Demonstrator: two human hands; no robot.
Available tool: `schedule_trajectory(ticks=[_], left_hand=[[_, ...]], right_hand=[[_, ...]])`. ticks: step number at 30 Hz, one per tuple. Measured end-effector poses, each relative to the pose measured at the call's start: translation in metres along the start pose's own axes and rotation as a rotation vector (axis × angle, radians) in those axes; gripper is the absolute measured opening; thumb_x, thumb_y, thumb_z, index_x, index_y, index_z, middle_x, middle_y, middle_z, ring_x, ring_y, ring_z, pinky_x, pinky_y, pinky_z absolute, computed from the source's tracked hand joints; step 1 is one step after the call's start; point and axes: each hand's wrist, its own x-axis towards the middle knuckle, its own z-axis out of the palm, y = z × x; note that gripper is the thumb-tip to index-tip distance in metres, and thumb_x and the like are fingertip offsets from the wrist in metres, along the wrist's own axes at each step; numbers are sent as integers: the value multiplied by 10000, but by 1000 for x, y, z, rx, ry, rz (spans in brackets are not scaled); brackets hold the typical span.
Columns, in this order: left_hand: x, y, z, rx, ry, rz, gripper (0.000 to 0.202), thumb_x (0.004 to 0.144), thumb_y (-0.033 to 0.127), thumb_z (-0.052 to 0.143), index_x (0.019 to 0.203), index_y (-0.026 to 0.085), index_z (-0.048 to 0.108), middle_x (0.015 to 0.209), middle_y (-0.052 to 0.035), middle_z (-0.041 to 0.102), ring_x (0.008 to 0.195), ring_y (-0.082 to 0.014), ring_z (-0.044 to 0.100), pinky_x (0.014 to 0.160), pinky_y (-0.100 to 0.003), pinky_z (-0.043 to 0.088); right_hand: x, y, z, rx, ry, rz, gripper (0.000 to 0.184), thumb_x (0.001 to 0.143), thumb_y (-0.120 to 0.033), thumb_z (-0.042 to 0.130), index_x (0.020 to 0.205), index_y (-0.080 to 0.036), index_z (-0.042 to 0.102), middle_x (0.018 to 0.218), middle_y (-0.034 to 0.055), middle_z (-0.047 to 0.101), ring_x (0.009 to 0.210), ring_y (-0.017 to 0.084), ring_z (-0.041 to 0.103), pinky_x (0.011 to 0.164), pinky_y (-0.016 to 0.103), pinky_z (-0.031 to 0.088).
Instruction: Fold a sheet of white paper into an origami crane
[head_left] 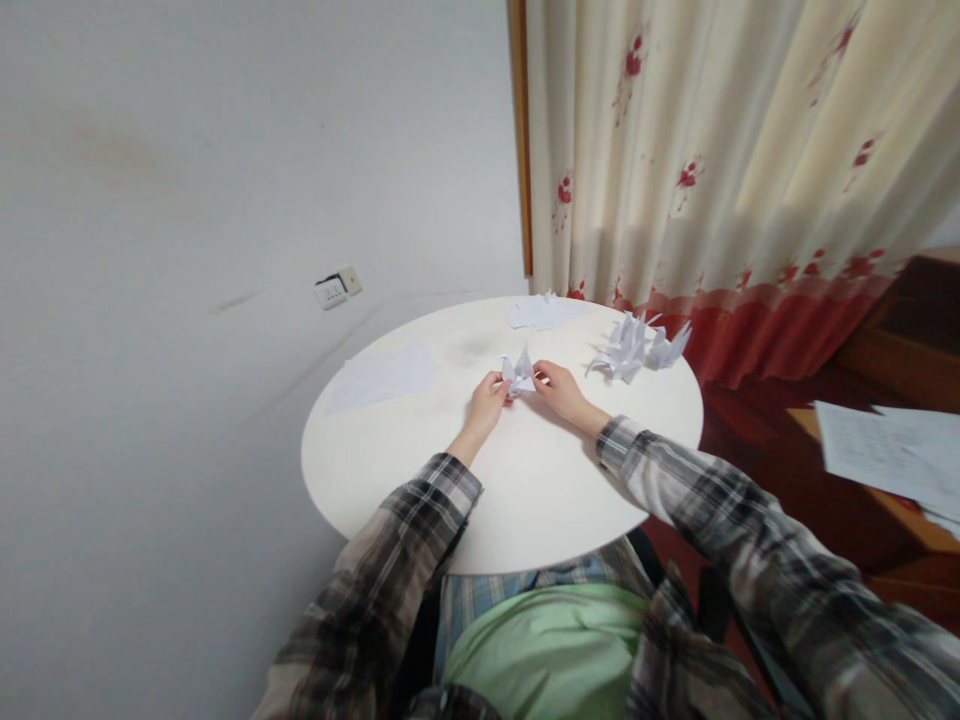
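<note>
A white folded paper crane is held between my two hands, just above the middle of the round white table. My left hand pinches its left side, with fingers closed on the paper. On the opposite side, my right hand grips the crane's right edge between thumb and fingers. Two pointed parts of the crane stick up between the hands. To the right of my right hand, a cluster of several white paper cranes rests on the tabletop.
Flat white paper sheets lie at the table's left, and more paper sits at the far edge. A wall with a socket borders the left. Behind hangs a floral curtain. Printed sheets lie on wooden furniture at right.
</note>
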Motion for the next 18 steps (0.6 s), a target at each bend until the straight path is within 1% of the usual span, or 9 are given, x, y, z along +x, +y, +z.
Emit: schedule_trajectory(ticks=[4,9,18], left_hand=[[-1,1,1,9,-29,16,238,688,370,635,715,161,525,673,21,561,544,-76,528,470,-182,444],[-2,2,1,24,-41,22,231,709,368,612,713,168,499,666,23,551,545,-76,518,471,-183,436],[-3,2,0,43,-31,9,154,777,320,537,802,178,483,800,0,581,637,-94,585,515,-202,482]], right_hand=[[0,-1,-2,-26,29,-22,140,825,-282,559,734,-177,573,732,25,600,671,132,526,654,255,392],[-1,-4,-3,-16,31,-39,97,815,-249,552,753,-178,574,754,28,591,679,135,528,632,253,397],[-1,-7,-3,14,54,-40,50,806,-188,519,802,-177,568,797,32,599,718,139,544,672,263,423]])
